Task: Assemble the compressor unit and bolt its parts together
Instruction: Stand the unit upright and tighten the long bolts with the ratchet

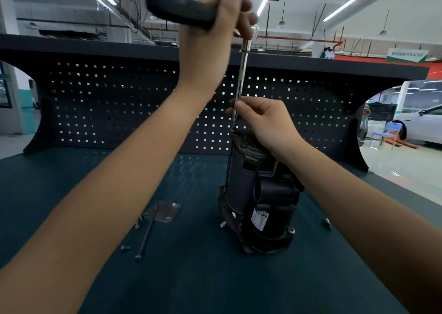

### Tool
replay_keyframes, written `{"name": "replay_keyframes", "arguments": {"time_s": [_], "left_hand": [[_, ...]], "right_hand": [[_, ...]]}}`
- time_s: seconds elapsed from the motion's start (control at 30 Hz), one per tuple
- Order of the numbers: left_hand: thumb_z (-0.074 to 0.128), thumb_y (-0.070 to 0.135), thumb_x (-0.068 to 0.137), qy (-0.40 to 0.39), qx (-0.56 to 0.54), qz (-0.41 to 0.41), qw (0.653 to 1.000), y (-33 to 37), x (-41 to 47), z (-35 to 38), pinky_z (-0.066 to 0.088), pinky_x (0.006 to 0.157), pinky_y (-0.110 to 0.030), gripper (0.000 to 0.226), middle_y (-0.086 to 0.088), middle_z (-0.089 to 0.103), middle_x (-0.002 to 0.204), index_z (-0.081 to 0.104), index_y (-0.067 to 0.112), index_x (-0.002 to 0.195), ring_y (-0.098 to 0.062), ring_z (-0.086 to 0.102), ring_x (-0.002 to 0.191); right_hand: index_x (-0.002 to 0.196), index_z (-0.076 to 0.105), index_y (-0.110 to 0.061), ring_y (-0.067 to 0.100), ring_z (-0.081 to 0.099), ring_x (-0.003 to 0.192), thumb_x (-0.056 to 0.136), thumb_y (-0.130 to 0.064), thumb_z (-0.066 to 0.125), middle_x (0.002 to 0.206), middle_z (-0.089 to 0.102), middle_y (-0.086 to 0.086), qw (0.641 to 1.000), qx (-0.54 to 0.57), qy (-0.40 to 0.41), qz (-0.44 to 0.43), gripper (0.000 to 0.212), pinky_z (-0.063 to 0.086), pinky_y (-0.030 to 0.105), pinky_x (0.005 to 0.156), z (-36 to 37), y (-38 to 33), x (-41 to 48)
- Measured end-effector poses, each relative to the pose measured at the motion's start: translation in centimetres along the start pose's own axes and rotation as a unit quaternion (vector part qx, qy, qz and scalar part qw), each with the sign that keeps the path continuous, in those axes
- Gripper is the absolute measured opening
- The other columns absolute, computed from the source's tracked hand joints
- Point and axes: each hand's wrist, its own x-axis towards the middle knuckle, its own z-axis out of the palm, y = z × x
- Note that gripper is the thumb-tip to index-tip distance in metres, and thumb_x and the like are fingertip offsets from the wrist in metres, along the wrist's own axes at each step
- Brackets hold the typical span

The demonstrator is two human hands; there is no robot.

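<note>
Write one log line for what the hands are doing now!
left hand: grips ratchet handle | right hand: pinches extension shaft | compressor: upright on mat

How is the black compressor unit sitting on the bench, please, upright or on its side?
Upright: the black cylindrical compressor unit stands on end on the dark teal bench top.

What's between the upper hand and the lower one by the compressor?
A slim metal shaft, seen in the head view: it runs from the left hand gripping the black handle down to the right hand pinching it above the compressor.
</note>
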Motion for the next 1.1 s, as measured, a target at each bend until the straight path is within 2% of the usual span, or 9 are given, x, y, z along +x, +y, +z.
{"name": "replay_keyframes", "arguments": {"time_s": [0.1,0.2,0.27,0.33,0.47,0.63,0.73,0.83,1.1], "left_hand": [[0.038,0.003,0.095,-0.046,0.066,0.096,0.992,0.3,-0.7,0.7,0.052,0.079,-0.026,0.027,0.007,0.056,0.057,0.052,0.02,0.079,-0.006,0.065,0.069],[0.037,0.009,0.098,0.052,-0.101,-0.057,0.992,0.4,0.1,0.3,0.053,0.07,-0.027,0.027,0.005,0.055,0.046,0.05,0.01,0.074,-0.013,0.067,0.067],[0.037,0.014,0.099,0.087,-0.287,-0.191,0.935,0.1,0.9,-0.4,0.053,0.055,-0.026,0.028,0.003,0.051,0.042,0.049,0.007,0.075,-0.014,0.066,0.057],[0.039,0.017,0.099,0.101,-0.4,-0.271,0.87,-0.4,1.9,-1.1,0.054,0.049,-0.024,0.031,0.003,0.049,0.037,0.051,0.004,0.074,-0.011,0.061,0.044],[0.042,0.018,0.099,0.105,-0.423,-0.329,0.838,-1.1,2.9,-0.9,0.054,0.049,-0.024,0.033,0.002,0.048,0.035,0.054,-0.002,0.075,-0.011,0.058,0.037],[0.036,0.02,0.1,0.052,-0.359,-0.276,0.89,-0.8,1.6,-0.5,0.053,0.049,-0.023,0.031,0.002,0.05,0.042,0.052,0.004,0.08,-0.012,0.063,0.051],[0.034,0.016,0.1,0.03,-0.206,-0.165,0.964,-0.1,0.3,0.6,0.053,0.066,-0.027,0.03,0.005,0.055,0.05,0.051,0.009,0.077,-0.012,0.065,0.07],[0.036,0.015,0.099,0.029,-0.137,-0.096,0.985,0.2,-0.5,0.9,0.053,0.075,-0.031,0.031,0.006,0.057,0.051,0.051,0.011,0.073,-0.012,0.066,0.076],[0.042,0.02,0.099,0.082,-0.446,-0.356,0.817,-1.3,3.2,-0.5,0.051,0.041,-0.02,0.036,-0.001,0.052,0.038,0.055,-0.004,0.076,-0.014,0.061,0.039]], "right_hand": [[0.08,0.066,-0.029,0.041,0.059,0.097,0.092,-0.017,0.056,0.087,0.072,0.005,1.0,-0.001,0.006,-0.004,0.019,0.048,0.044,0.089,-0.1,0.1,0.0],[0.079,0.067,-0.028,0.026,0.067,0.088,0.09,-0.017,0.058,0.085,0.072,0.001,1.0,0.009,0.005,0.002,0.018,0.051,0.037,0.088,-0.3,0.3,0.1],[0.091,0.069,-0.02,0.007,0.066,0.084,0.09,-0.016,0.059,0.084,0.07,-0.006,1.0,0.011,-0.011,-0.005,0.011,0.051,0.022,0.086,-0.2,0.2,0.2],[0.103,0.067,-0.021,0.015,0.066,0.093,0.091,-0.018,0.057,0.094,0.072,0.003,0.999,-0.003,-0.035,-0.017,0.016,0.049,0.025,0.09,0.0,0.2,0.1],[0.09,0.062,-0.037,0.037,0.057,0.104,0.095,-0.019,0.05,0.105,0.065,0.024,0.998,-0.012,-0.051,-0.016,0.022,0.044,0.038,0.095,0.2,-0.1,-0.1],[0.096,0.067,-0.02,0.033,0.064,0.092,0.095,-0.018,0.05,0.086,0.071,-0.004,0.999,-0.023,-0.02,-0.012,0.018,0.052,0.037,0.081,-0.1,0.1,0.0],[0.08,0.065,-0.03,0.051,0.057,0.089,0.094,-0.019,0.051,0.092,0.069,0.023,0.999,-0.03,-0.005,-0.016,0.022,0.052,0.048,0.073,0.0,0.0,-0.1],[0.078,0.065,-0.031,0.049,0.06,0.084,0.093,-0.021,0.055,0.091,0.071,0.019,0.999,-0.028,0.008,-0.019,0.021,0.051,0.049,0.069,0.0,-0.1,-0.2],[0.08,0.07,-0.028,0.007,0.06,0.075,0.091,-0.034,0.055,0.089,0.072,0.009,1.0,-0.004,-0.013,0.009,0.019,0.049,0.022,0.077,-0.1,-0.1,0.0]]}}
